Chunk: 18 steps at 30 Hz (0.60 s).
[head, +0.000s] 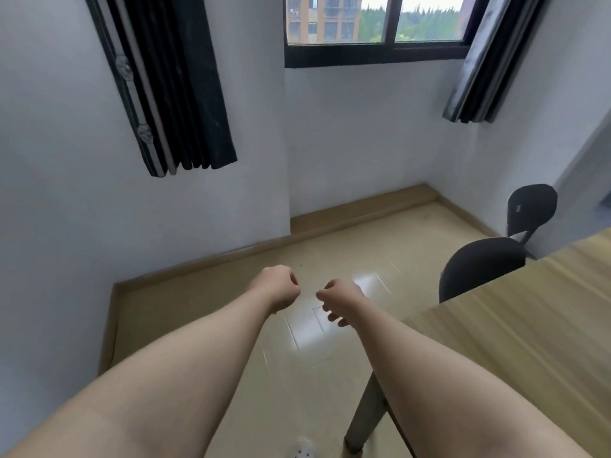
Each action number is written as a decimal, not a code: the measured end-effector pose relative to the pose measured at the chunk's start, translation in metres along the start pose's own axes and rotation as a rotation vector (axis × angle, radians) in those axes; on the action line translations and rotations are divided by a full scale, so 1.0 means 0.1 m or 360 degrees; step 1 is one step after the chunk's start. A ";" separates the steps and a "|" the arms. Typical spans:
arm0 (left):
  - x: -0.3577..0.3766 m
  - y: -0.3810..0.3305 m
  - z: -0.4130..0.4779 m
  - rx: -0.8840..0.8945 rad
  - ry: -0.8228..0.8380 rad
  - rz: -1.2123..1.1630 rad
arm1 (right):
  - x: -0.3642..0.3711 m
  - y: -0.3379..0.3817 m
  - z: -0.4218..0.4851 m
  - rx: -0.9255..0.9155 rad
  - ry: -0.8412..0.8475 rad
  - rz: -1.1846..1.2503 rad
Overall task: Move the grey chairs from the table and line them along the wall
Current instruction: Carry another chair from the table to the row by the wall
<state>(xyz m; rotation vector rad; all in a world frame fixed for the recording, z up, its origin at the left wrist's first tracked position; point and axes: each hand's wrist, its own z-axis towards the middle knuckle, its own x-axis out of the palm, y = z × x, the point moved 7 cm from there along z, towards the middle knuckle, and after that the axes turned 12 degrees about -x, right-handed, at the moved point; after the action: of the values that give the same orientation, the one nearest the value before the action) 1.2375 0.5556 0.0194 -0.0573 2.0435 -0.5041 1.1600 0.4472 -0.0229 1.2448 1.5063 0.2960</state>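
One dark grey chair point(479, 264) stands at the far side of the wooden table point(529, 325), its seat partly under the tabletop edge. Its rounded backrest point(531, 208) rises behind it near the right wall. My left hand point(279, 285) is held out over the floor in a closed fist with nothing in it. My right hand point(339, 300) hangs beside it, fingers loosely curled downward and holding nothing. Both hands are well left of the chair and apart from it.
White walls with a tan baseboard point(205, 262) run along the left and the back, forming a stepped corner. Dark curtains point(172, 87) hang beside a window point(377, 21). A grey table leg point(367, 411) stands at lower centre. Bare tan floor point(231, 309) lies ahead.
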 end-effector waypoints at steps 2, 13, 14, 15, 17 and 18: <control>-0.13 -0.26 0.31 0.0090 0.0009 0.0008 | -0.23 0.07 0.37 0.0005 -0.0078 0.0033; -0.19 -1.71 1.83 0.0432 0.0208 0.0274 | -1.43 -0.22 1.62 0.0319 -0.0451 0.0118; -0.14 -1.89 1.95 0.0487 0.0239 0.0304 | -1.54 -0.32 1.72 0.0368 -0.0500 0.0135; -0.07 -2.04 2.06 0.0545 0.0266 0.0341 | -1.64 -0.41 1.79 0.0420 -0.0557 0.0151; 0.05 -2.40 2.28 0.0685 0.0336 0.0426 | -1.86 -0.61 1.93 0.0533 -0.0696 0.0198; 0.10 -2.59 2.38 0.0769 0.0367 0.0475 | -1.97 -0.70 2.00 0.0591 -0.0771 0.0214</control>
<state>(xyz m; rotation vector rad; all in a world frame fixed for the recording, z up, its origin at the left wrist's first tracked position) 1.3903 0.2387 0.0072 0.6105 2.0475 -0.8271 1.2576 0.1751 -0.0353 1.5787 1.0853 -0.2027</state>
